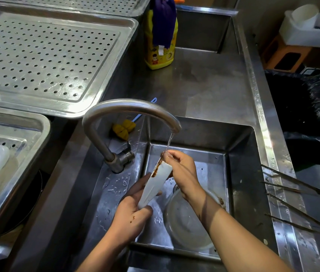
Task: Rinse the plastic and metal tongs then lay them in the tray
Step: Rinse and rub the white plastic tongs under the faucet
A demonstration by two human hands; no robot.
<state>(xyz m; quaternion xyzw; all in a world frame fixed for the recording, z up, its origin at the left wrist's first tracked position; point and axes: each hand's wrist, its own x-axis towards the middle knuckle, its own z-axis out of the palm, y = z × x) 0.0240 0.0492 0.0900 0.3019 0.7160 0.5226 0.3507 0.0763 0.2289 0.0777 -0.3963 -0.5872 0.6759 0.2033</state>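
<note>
**Plastic tongs under running water; metal tongs waiting on sink rim**

The plastic tongs [155, 185] are at the centre of the frame, held slanting over the steel sink [239, 173]. They are a white, translucent, flat tapering blade, smeared brown along the upper edge and tip.

The left hand [133, 211] grips the lower end, with fingers and thumb wrapped round it. A brown spot shows on the back of this hand. The right hand [180, 169] is at the upper tip, fingers bent and closed on the soiled end. A thin water stream [170, 141] from the curved brushed-steel tap [127, 108] lands there.

A clear round bowl [186, 222] sits on the basin floor beneath the forearms.

At the right of the frame, the upper metal tongs [292, 180] and lower metal tongs [302, 214] lie across the sink rim. Both are thin, dark and long-armed, and no hand touches them.

The perforated steel tray [47, 55] is at upper left. It is wet, with rounded corners, and is well apart from all the tongs. A yellow detergent bottle [160, 46] stands at top centre.
</note>
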